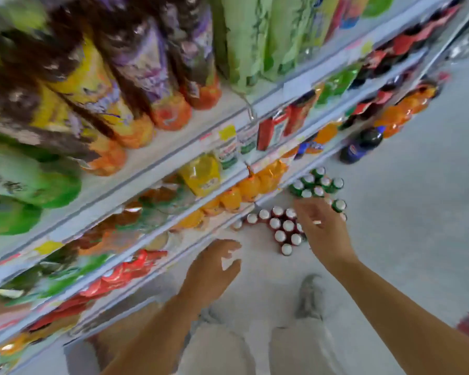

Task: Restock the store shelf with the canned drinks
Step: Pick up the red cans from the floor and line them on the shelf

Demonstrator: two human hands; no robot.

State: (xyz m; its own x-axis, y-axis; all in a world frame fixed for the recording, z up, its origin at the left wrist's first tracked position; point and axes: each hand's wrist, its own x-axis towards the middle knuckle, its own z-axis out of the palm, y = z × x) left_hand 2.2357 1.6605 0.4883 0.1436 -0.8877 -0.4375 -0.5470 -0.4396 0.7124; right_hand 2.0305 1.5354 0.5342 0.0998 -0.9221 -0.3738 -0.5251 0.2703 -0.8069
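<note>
Several red cans (280, 227) with silver tops stand in a cluster on the pale floor beside the shelf's foot. Just beyond them stand several green cans (316, 184). My right hand (322, 230) reaches down over both clusters with its fingers spread, and it holds nothing. My left hand (214, 269) hovers lower left of the red cans, fingers loosely curved and empty. The white store shelf (157, 158) runs along the left, with tiers full of bottles. The frame is blurred.
Large juice and tea bottles fill the upper tiers, orange soda bottles (244, 189) a lower one. A dark cola bottle (362, 144) stands on the floor farther along. My legs and a grey shoe (310, 297) are below. Bare floor lies to the right.
</note>
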